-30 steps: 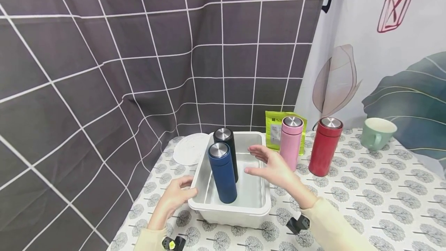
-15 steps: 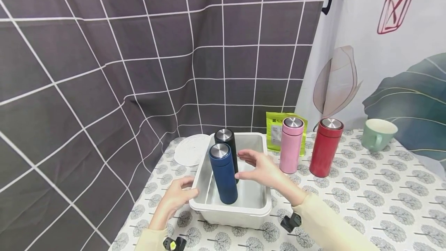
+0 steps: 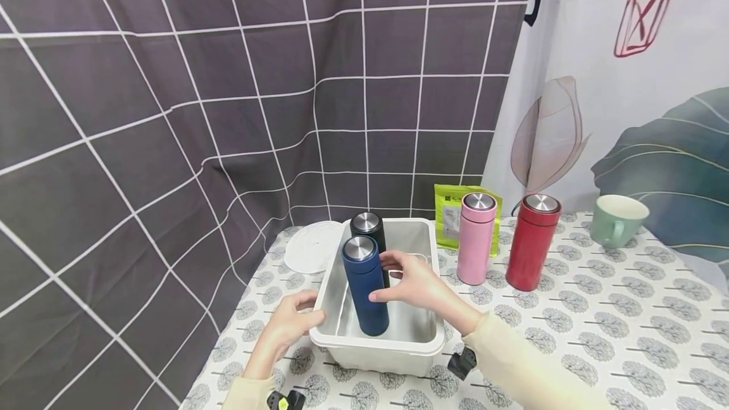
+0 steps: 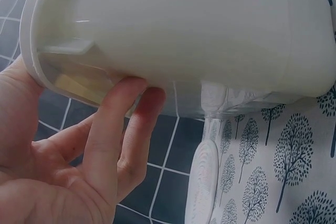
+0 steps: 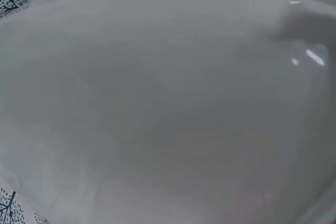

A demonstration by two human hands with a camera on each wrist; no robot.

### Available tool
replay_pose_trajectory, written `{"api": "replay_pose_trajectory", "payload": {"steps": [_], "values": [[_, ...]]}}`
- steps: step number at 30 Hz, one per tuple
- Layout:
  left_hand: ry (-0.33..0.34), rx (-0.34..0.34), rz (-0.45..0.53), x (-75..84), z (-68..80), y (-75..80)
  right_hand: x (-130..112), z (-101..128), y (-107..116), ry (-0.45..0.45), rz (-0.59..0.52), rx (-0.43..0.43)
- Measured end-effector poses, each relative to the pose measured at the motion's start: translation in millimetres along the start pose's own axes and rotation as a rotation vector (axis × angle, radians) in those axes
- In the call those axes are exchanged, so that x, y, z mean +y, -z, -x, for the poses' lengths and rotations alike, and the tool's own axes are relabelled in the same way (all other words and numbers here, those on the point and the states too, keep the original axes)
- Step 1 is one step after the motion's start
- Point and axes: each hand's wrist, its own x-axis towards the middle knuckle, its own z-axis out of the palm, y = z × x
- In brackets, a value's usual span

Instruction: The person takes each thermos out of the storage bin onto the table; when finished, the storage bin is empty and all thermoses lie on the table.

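What I notice first from my end is that the right hand (image 3: 416,282) has come leftward across the white plastic tub (image 3: 376,356): a second ago it hung over the tub's right half, well apart from the bottles, and now its thumb overlaps the front of the blue insulated bottle (image 3: 364,286) while its fingers curve in at that bottle's right, beside the black insulated bottle (image 3: 367,223). Thumb and fingers are spread around the blue one's side, but I can't tell whether they press on it or only surround it; the right wrist camera gives me just a blurred pale surface, which I take for the tub's wall. The blue bottle stands upright inside the tub, in front of the black one, and I can't say whether the two touch. My left hand (image 3: 293,320) has stayed where it was, its thumb at the tub's left rim and its fingertips against the outer wall below, so it pinches that edge. Neither bottle in the tub seems to have shifted, so I'd judge that what has changed is the reach alone: the work now centres on the blue bottle, with the tub steadied from the left. Outside the tub, the pink insulated bottle (image 3: 476,245) and the red insulated bottle (image 3: 531,247) stand on the tree-print tablecloth (image 3: 575,359), just as they did.
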Motion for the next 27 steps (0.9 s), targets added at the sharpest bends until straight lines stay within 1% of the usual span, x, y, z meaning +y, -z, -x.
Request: {"api": "replay_pose_trajectory", "payload": {"steps": [6, 11, 16, 21, 24, 27], "values": [[0.015, -0.002, 0.019, 1.0, 0.7, -1.1, 1, 0, -9, -0.007, 0.052, 0.032], [0.006, 0.000, 0.009, 0.3, -0.5, -0.9, 1, -3, -14, -0.016, 0.097, 0.065], [0.006, -0.009, 0.023, -0.4, 0.3, -1.1, 2, -5, -16, -0.009, 0.154, 0.097], [0.007, -0.019, 0.028, -0.4, 1.0, -0.9, 2, -5, -16, 0.021, 0.162, 0.100], [0.013, -0.009, 0.022, -0.3, 1.5, -0.7, 2, -5, -16, 0.038, 0.171, 0.092], [0.017, -0.004, 0.024, -0.7, 1.5, -1.6, 1, -4, -17, 0.036, 0.185, 0.094]]}}
